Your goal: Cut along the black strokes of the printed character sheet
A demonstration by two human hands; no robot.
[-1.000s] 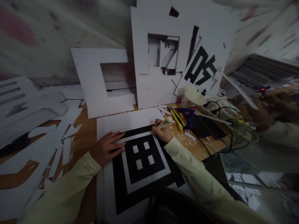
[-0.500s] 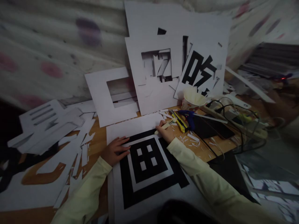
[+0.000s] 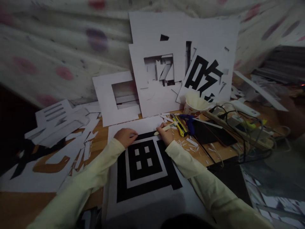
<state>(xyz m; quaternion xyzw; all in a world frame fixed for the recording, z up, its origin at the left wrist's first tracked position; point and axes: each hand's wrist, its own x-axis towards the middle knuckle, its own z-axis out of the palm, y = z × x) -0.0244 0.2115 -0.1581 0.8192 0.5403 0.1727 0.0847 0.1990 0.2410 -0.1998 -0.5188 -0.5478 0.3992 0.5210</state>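
A white sheet [image 3: 147,208] with a large black printed character [image 3: 143,173] lies on the table in front of me. My right hand [image 3: 165,135] grips a cream-coloured utility knife [image 3: 169,125], its tip at the character's top bar. Beside the upper left corner of the print, my left hand [image 3: 126,136] rests on the sheet with its fingers drawn together. What those fingers hold, if anything, is hidden. Just beyond my right hand lie a yellow utility knife [image 3: 180,126] and a blue glue gun [image 3: 190,122].
Cut-out white boards [image 3: 157,101] lean on the curtain behind. A paper cup [image 3: 193,106], a power strip [image 3: 256,140] with tangled cables and a dark phone [image 3: 222,133] stand or lie at right. White offcuts [image 3: 87,151] cover the left side. Another person's hand [image 3: 290,109] shows at far right.
My left hand has shifted up along the sheet, its spread fingers now drawn together. The knife in my right hand has tilted flatter, its tip slightly further left. The camera view has shifted.
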